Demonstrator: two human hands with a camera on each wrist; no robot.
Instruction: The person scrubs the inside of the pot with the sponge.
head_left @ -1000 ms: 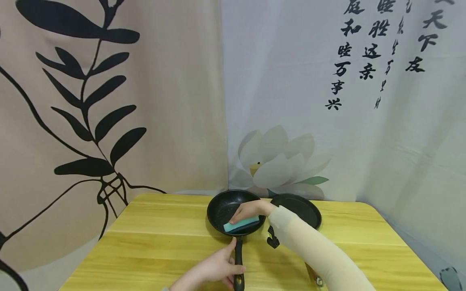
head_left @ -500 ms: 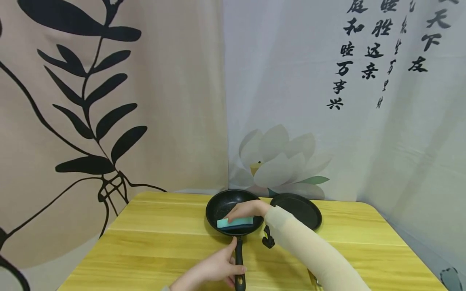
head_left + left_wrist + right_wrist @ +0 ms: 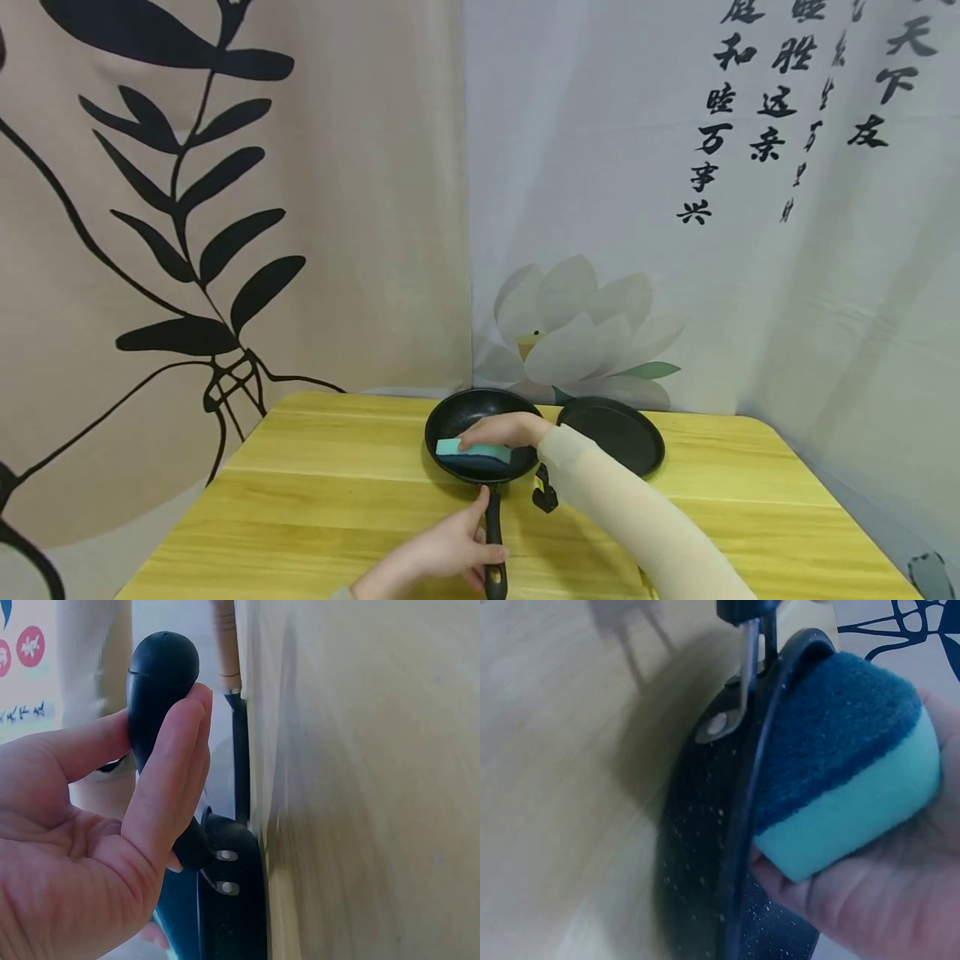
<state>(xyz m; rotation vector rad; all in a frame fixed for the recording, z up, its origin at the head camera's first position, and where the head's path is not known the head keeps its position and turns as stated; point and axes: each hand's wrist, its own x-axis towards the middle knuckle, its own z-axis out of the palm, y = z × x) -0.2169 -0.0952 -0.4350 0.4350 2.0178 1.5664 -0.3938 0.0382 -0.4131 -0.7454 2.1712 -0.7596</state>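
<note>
A black frying pan [image 3: 463,410] with a speckled surface lies on the table. My left hand [image 3: 442,546] grips its black handle [image 3: 493,533], thumb along the top near the pan; in the left wrist view the fingers lie along the handle [image 3: 161,671]. My right hand [image 3: 501,429] holds a sponge [image 3: 472,452] inside the pan. The sponge is pale turquoise with a dark blue-green scouring side. In the right wrist view the scouring side of the sponge [image 3: 847,727] faces the pan wall near the handle rivets [image 3: 718,723]. The fingertips are partly hidden behind the sponge.
A flat round black pan [image 3: 611,429] lies to the right, partly behind the right sleeve [image 3: 630,500]. A wooden handle [image 3: 227,645] with a dark shaft shows in the left wrist view. The wooden table [image 3: 315,492] reaches back to a printed curtain [image 3: 375,208].
My right hand has moved the sponge leftward across the inside of the frying pan, the forearm shifting with it. The left hand keeps its grip on the handle.
</note>
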